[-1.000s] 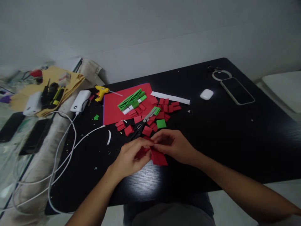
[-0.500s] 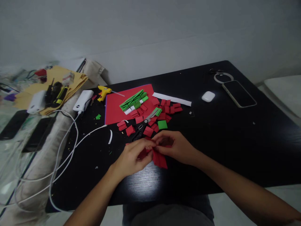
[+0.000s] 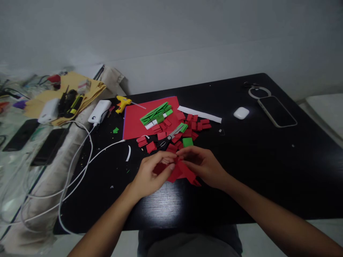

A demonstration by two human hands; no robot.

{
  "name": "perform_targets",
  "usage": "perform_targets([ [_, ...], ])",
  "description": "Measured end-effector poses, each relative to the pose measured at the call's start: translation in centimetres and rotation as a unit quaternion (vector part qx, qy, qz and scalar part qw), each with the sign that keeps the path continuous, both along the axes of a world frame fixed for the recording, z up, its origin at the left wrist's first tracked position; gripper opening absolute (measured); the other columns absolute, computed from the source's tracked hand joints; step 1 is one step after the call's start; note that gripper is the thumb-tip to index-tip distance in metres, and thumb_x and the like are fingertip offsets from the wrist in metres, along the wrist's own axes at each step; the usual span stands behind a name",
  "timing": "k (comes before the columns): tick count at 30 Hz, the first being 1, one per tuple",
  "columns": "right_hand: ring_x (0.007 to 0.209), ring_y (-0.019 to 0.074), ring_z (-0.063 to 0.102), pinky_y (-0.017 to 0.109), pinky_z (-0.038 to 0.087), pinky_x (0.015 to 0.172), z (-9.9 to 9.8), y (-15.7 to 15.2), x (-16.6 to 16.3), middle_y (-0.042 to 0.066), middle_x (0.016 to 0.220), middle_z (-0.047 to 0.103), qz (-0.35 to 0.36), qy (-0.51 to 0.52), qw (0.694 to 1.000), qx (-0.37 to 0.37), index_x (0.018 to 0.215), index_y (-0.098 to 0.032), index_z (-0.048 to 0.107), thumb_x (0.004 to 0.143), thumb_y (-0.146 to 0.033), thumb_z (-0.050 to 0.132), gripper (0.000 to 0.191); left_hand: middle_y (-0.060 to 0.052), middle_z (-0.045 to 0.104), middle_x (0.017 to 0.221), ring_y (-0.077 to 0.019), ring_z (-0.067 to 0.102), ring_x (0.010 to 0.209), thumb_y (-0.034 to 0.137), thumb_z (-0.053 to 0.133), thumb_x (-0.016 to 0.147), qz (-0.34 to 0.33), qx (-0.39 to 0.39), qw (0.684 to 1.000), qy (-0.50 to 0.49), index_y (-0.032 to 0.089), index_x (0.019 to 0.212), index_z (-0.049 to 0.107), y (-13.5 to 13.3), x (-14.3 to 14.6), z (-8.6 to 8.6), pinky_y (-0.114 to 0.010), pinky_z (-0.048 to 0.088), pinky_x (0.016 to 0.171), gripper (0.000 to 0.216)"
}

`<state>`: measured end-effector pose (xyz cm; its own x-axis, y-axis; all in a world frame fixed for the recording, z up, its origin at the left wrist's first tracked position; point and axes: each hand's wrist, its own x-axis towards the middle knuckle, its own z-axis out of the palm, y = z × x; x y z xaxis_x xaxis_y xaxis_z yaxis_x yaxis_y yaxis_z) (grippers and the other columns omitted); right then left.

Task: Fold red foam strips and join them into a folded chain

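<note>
Both my hands are closed on a folded red paper piece [image 3: 184,170] held low over the near part of the black table. My left hand [image 3: 154,175] pinches its left side, and my right hand [image 3: 203,165] grips the upper right of it. Parts of the paper hide behind my fingers. Just beyond lie several small folded red papers [image 3: 187,132] and a green folded square [image 3: 188,142]. Scissors [image 3: 174,134] with black handles rest among them, blades toward the far right. Green folded strips [image 3: 155,113] lie on a red sheet [image 3: 131,125].
A yellow glue gun [image 3: 123,103] and a white power bank [image 3: 99,111] with a cable stand at the left. Behind the red pieces runs a white paper strip [image 3: 199,114]. To the right are a white earbud case [image 3: 241,113] and a phone [image 3: 277,111].
The red paper between my hands has turned and spread, with its lower end now farther right. My fingers have shifted on it. The whole view has moved slightly.
</note>
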<state>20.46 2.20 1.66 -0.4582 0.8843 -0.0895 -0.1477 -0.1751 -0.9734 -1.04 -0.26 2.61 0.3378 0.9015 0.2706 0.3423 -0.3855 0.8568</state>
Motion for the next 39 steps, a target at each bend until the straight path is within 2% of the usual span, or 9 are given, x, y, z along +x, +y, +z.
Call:
perform_targets([
  [4,0.092,0.0172,0.074,0.029,0.059,0.085,-0.3,-0.22,-0.19,0.005,0.103,0.078,-0.009,0.021,1.0,-0.012,0.106,-0.022,0.076,0.086,-0.032,0.079,0.022,-0.002,0.072,0.083,-0.0111,0.066,0.07,0.02,0.064,0.096,0.015,-0.032,0.999,-0.002,0.016,0.103,0.07,-0.13,0.32,-0.08,-0.021,0.055,0.068,0.01],
  [8,0.089,0.0173,0.074,0.028,0.059,0.082,-0.47,-0.4,-0.33,0.005,0.099,0.077,-0.024,-0.001,1.0,0.01,0.103,-0.022,0.075,0.087,-0.031,0.077,0.018,0.0,0.067,0.076,-0.0096,0.058,0.063,0.023,0.061,0.098,0.027,-0.049,0.998,0.028,0.016,0.098,0.07,-0.31,0.56,-0.18,-0.021,0.047,0.061,0.011],
  [15,0.086,0.0198,0.074,0.032,0.058,0.081,-0.38,-0.18,-0.05,0.005,0.093,0.078,-0.031,-0.122,0.984,0.124,0.097,-0.021,0.074,0.089,-0.026,0.072,0.01,-0.001,0.07,0.082,-0.0112,0.062,0.071,0.023,0.06,0.099,0.03,-0.06,0.997,0.043,0.017,0.099,0.07,-0.42,0.71,0.11,-0.021,0.048,0.064,0.012],
  [21,0.083,0.0191,0.074,0.03,0.056,0.076,-0.53,-0.19,0.16,0.005,0.092,0.077,-0.026,-0.16,0.971,0.177,0.098,-0.021,0.073,0.089,-0.025,0.071,0.01,-0.003,0.072,0.086,-0.0126,0.066,0.074,0.021,0.058,0.1,0.018,-0.043,0.997,0.053,0.017,0.101,0.07,-0.34,0.68,0.18,-0.022,0.05,0.068,0.012],
  [25,0.08,0.0181,0.073,0.028,0.055,0.073,-0.44,-0.31,0.2,0.004,0.09,0.077,-0.036,-0.177,0.961,0.211,0.096,-0.02,0.074,0.084,-0.021,0.076,0.012,-0.005,0.074,0.093,-0.0145,0.069,0.081,0.017,0.057,0.099,-0.006,0.001,0.998,0.068,0.016,0.103,0.068,-0.29,0.65,0.32,-0.024,0.053,0.075,0.012],
  [28,0.077,0.0172,0.073,0.026,0.055,0.071,-0.36,-0.37,0.15,0.004,0.087,0.077,-0.05,-0.18,0.958,0.218,0.093,-0.019,0.074,0.083,-0.021,0.076,0.01,-0.006,0.075,0.094,-0.015,0.07,0.082,0.015,0.057,0.099,-0.01,0.024,0.997,0.07,0.015,0.103,0.068,-0.32,0.64,0.39,-0.025,0.053,0.074,0.012],
  [34,0.076,0.0166,0.073,0.027,0.056,0.072,-0.33,-0.47,0.0,0.004,0.087,0.078,-0.06,-0.171,0.958,0.222,0.093,-0.02,0.075,0.086,-0.022,0.074,0.007,-0.005,0.074,0.092,-0.0146,0.07,0.079,0.018,0.058,0.099,0.004,-0.001,0.998,0.07,0.016,0.103,0.068,-0.34,0.59,0.2,-0.024,0.053,0.072,0.011],
  [39,0.08,0.0184,0.074,0.027,0.058,0.073,-0.41,-0.41,-0.01,0.004,0.088,0.079,-0.065,-0.13,0.978,0.147,0.091,-0.021,0.076,0.085,-0.026,0.077,0.008,-0.004,0.073,0.089,-0.0139,0.068,0.078,0.018,0.057,0.1,0.003,-0.001,0.998,0.063,0.016,0.102,0.068,-0.3,0.53,0.33,-0.024,0.052,0.072,0.011],
])
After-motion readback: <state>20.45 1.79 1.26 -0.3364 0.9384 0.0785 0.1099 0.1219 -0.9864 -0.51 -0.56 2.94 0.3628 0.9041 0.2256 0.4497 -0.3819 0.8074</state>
